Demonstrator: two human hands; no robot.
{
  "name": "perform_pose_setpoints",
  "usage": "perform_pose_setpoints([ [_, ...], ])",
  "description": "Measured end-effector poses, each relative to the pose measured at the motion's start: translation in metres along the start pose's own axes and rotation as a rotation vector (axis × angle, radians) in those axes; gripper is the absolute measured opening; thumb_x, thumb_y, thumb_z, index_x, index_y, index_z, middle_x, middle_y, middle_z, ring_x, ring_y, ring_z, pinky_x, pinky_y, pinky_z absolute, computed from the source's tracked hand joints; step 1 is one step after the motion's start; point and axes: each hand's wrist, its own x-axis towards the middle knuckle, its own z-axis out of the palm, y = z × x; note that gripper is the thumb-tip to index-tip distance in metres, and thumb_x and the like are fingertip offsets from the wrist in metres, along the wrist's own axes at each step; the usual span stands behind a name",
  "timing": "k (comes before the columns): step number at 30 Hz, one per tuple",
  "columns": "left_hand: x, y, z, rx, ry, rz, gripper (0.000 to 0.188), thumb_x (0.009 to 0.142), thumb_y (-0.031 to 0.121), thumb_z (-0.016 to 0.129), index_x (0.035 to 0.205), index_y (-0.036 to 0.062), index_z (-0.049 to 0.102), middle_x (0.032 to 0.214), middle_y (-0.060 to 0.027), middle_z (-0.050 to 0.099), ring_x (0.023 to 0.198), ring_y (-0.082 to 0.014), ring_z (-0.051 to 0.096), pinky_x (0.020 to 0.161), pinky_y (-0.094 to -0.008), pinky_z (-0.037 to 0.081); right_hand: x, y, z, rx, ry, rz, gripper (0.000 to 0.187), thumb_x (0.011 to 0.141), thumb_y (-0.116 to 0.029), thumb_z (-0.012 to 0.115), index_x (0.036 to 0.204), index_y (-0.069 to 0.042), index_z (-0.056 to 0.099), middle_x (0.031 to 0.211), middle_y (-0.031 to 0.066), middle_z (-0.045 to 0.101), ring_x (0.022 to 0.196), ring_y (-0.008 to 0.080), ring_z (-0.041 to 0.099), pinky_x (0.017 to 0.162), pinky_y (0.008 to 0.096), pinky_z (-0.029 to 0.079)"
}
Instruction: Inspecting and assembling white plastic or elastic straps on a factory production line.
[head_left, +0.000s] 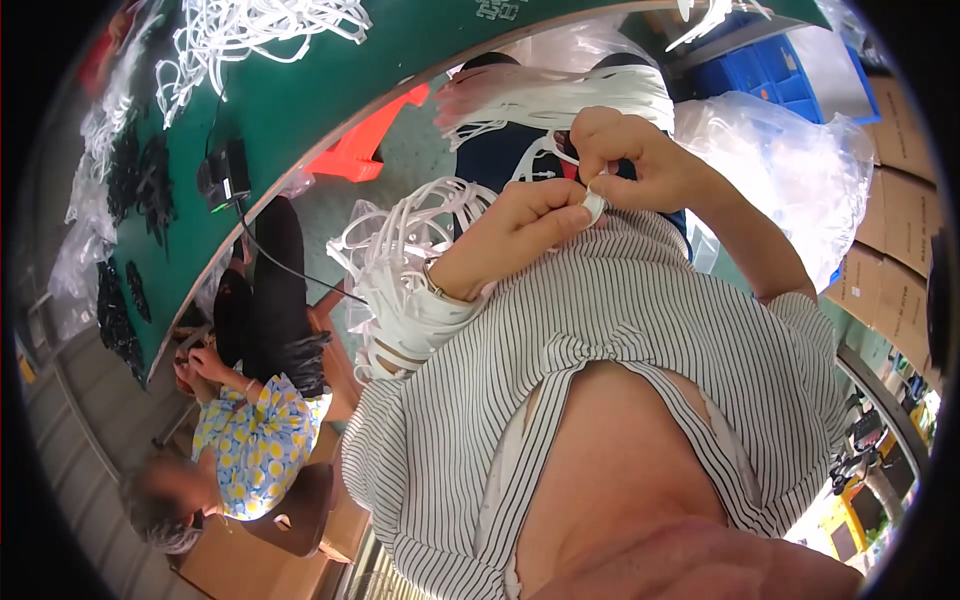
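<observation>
My left hand (520, 225) and my right hand (640, 165) meet above my lap, both closed in a pinch. Between their fingertips is a small white end piece (595, 207), apparently part of a white cable; its exact shape is partly hidden by the fingers. A white cable loop (535, 155) shows just beyond my left hand. Across my knees lies a bundle of white cables (620, 95). More looped white cables (415, 225) hang around my left forearm, some with clear plastic among them.
A green table (300, 110) at the left carries a pile of white cables (270, 25), a black device (225, 175) and black parts. An orange-red stool (365, 140) stands below it. A co-worker (255, 430) sits at the left. Plastic bags (770, 165), a blue bin (765, 80) and cartons (895, 225) occupy the right.
</observation>
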Motion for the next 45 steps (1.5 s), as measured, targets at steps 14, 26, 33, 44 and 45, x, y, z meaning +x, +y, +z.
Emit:
perform_pose_setpoints([
  [14, 0.000, -0.015, -0.013, -0.566, -0.064, -0.073, 0.025, 0.092, 0.020, 0.054, 0.098, -0.0033, 0.061, 0.068, 0.0032, 0.048, 0.058, -0.0038, 0.040, 0.054, -0.0185, 0.032, 0.006, -0.008, 0.004, -0.409, 0.146, -0.292, 0.006, 0.069, -0.007, 0.062, 0.075, -0.008, 0.059, 0.072, 0.0005, 0.046, 0.076, 0.0174, 0.048, 0.094, 0.0405, 0.029],
  [26, -0.004, 0.002, -0.017, -0.302, 0.179, -0.124, 0.020, 0.088, 0.014, 0.057, 0.099, -0.0014, 0.063, 0.074, 0.0046, 0.054, 0.065, -0.0020, 0.045, 0.059, -0.0177, 0.037, 0.001, 0.001, 0.008, -0.294, 0.172, -0.280, 0.029, 0.067, -0.016, 0.075, 0.094, -0.008, 0.068, 0.082, 0.0029, 0.053, 0.079, 0.0203, 0.048, 0.081, 0.0362, 0.036],
  [33, -0.005, 0.002, -0.014, -0.458, 0.161, -0.114, 0.020, 0.088, 0.015, 0.058, 0.097, -0.0017, 0.064, 0.073, 0.0048, 0.053, 0.064, -0.0024, 0.045, 0.058, -0.0184, 0.037, 0.000, 0.003, 0.007, -0.241, 0.186, -0.329, 0.030, 0.067, -0.014, 0.075, 0.095, -0.006, 0.067, 0.086, 0.0039, 0.057, 0.083, 0.0207, 0.049, 0.078, 0.0333, 0.038],
  [44, 0.004, -0.003, -0.002, 0.725, 0.562, 0.408, 0.009, 0.086, 0.005, 0.058, 0.089, -0.0031, 0.061, 0.071, 0.0027, 0.054, 0.061, -0.0050, 0.047, 0.053, -0.0200, 0.037, 0.001, -0.010, 0.013, -0.422, 0.234, 0.023, 0.014, 0.073, -0.008, 0.070, 0.086, -0.006, 0.065, 0.081, 0.0013, 0.063, 0.077, 0.0155, 0.056, 0.095, 0.0396, 0.030],
  [45, 0.003, -0.001, -0.001, 0.777, 0.590, 0.398, 0.008, 0.085, 0.005, 0.058, 0.088, -0.0028, 0.060, 0.072, 0.0026, 0.054, 0.062, -0.0050, 0.048, 0.054, -0.0198, 0.038, 0.001, -0.012, 0.013, -0.421, 0.231, 0.020, 0.014, 0.073, -0.008, 0.070, 0.086, -0.006, 0.065, 0.081, 0.0013, 0.063, 0.077, 0.0155, 0.056, 0.095, 0.0396, 0.030],
])
